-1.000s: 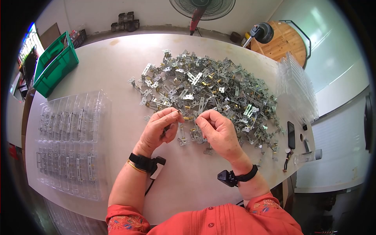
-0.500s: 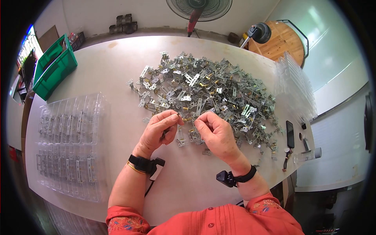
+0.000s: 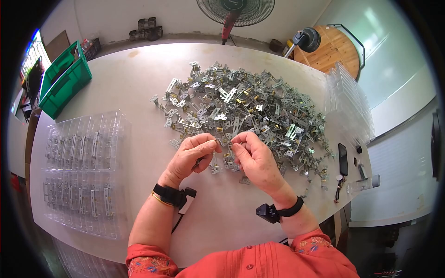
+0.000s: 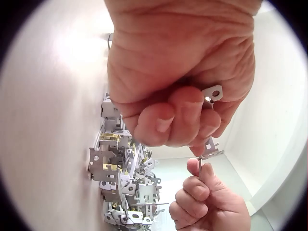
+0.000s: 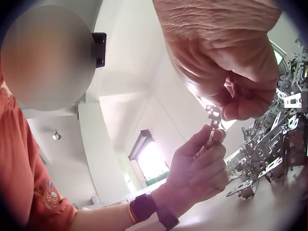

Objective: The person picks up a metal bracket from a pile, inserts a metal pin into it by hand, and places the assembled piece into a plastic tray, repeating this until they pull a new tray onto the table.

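A smooth, pale surface (image 3: 222,217) carries a jagged heap (image 3: 250,99) of perforated metal brackets, too many to count. Left, clear ribbed plastic (image 3: 121,153) holds two rows. One green crate (image 3: 65,83) sits far left. By the heap's near side, the left hand (image 3: 192,156) pinches one small bracket (image 5: 213,114); the right hand (image 3: 257,161) pinches one thin metal piece (image 4: 201,169) beside it.

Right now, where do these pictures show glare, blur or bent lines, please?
Head view: wide-lens distortion bows the table, with dark corners; white glare on the wall at right. Left wrist view: the table washes out at upper left. Right wrist view: the window is overexposed, haze softens the left hand, and a blurred disc covers the upper left.
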A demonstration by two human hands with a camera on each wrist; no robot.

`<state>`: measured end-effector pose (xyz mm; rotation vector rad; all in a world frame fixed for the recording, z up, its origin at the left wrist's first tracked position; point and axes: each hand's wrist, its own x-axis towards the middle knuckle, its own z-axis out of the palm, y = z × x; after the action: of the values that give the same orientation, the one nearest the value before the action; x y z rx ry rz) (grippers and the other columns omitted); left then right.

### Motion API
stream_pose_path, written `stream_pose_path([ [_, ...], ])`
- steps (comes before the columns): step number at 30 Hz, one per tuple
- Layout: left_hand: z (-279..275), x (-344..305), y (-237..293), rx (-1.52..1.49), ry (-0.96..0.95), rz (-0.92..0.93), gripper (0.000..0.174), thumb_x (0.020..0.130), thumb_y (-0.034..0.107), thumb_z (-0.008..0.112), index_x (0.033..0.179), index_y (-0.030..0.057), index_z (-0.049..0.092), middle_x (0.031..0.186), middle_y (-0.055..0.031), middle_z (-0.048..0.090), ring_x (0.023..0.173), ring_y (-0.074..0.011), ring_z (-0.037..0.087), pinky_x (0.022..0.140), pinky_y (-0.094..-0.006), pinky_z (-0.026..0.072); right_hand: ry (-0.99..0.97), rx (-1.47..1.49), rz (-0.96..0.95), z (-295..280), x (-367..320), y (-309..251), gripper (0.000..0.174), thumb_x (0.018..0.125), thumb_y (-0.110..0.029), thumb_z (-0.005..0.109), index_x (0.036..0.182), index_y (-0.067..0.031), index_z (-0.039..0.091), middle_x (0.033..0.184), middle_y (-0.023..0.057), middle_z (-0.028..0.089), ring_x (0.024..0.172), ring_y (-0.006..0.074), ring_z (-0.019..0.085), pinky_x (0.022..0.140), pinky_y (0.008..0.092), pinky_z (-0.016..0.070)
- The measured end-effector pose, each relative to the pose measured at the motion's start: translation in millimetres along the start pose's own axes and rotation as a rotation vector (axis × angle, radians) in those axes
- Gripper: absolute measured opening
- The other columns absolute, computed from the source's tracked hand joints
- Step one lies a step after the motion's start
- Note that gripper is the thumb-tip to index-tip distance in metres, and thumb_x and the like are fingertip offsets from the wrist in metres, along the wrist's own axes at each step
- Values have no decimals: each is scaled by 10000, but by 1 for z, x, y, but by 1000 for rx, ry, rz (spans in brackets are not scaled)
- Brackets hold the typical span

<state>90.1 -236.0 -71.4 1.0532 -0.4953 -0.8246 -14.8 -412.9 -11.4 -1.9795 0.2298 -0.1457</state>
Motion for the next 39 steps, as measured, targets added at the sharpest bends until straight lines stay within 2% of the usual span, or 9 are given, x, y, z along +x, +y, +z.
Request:
stream_pose_path([
  [4, 0, 1, 0, 60, -13, -6, 301, 1002, 321, 583, 950, 31, 646, 521, 43, 437, 406, -39, 340, 392, -215, 230, -89, 48, 79, -5, -1, -2, 177, 1041, -138, 496, 1167, -34, 565, 901, 52, 644, 762, 111, 617, 695, 272, 529],
  [7, 3, 0, 0, 63, -36, -34, 301, 999, 323, 594, 942, 33, 649, 530, 51, 436, 413, -35, 343, 396, -214, 227, -145, 201, 162, -6, 1, 0, 229, 1050, -159, 481, 1227, -43, 569, 864, 12, 630, 749, 84, 586, 717, 250, 515],
  [13, 2, 0, 1, 118, -93, -55, 298, 994, 326, 612, 934, 38, 655, 545, 58, 442, 432, -29, 355, 407, -212, 234, -261, 447, 261, -16, 7, 6, 183, 1039, -204, 533, 1133, -64, 606, 868, 18, 642, 759, 84, 598, 693, 248, 503],
  [17, 5, -1, 2, 144, -118, -75, 295, 989, 325, 622, 931, 38, 656, 556, 58, 450, 451, -26, 369, 419, -210, 243, -233, 313, 254, -13, 5, 4, 173, 1032, -238, 568, 1054, -73, 614, 861, 5, 636, 752, 73, 589, 676, 245, 495],
  [22, 7, -1, 5, 150, -181, -87, 275, 980, 312, 637, 939, 41, 666, 566, 61, 456, 467, -26, 388, 427, -215, 251, -56, 201, 8, -9, 7, 14, 136, 1010, -191, 617, 946, -72, 613, 808, -78, 553, 711, 11, 455, 617, 201, 392],
  [29, 16, -1, 10, 243, -284, -165, 291, 964, 325, 652, 885, 45, 667, 570, 57, 456, 463, -34, 379, 426, -217, 250, -13, 208, -33, -8, 4, 8, 114, 1018, -176, 609, 963, -76, 607, 796, -96, 531, 701, 8, 416, 611, 197, 364],
  [35, 5, -2, 8, 82, -122, -122, 290, 991, 304, 603, 905, 30, 641, 538, 48, 431, 418, -40, 348, 396, -225, 231, -22, 349, -109, -16, 0, -3, 79, 998, -128, 626, 975, -54, 613, 985, -36, 607, 826, 35, 516, 685, 209, 436],
  [37, 1, -1, 7, -30, -101, -98, 298, 1009, 296, 563, 907, 21, 619, 503, 32, 416, 371, -51, 318, 372, -233, 224, -117, 75, -359, -22, 1, 0, 59, 956, -80, 655, 959, -32, 621, 1092, 45, 635, 909, 114, 596, 759, 262, 491],
  [39, 2, -2, 7, -47, -87, -109, 300, 1011, 294, 558, 907, 20, 617, 498, 28, 417, 366, -57, 328, 368, -232, 240, -124, -50, -417, -19, -2, -9, 54, 936, -61, 665, 947, -27, 625, 1093, 78, 639, 927, 157, 618, 783, 293, 505],
])
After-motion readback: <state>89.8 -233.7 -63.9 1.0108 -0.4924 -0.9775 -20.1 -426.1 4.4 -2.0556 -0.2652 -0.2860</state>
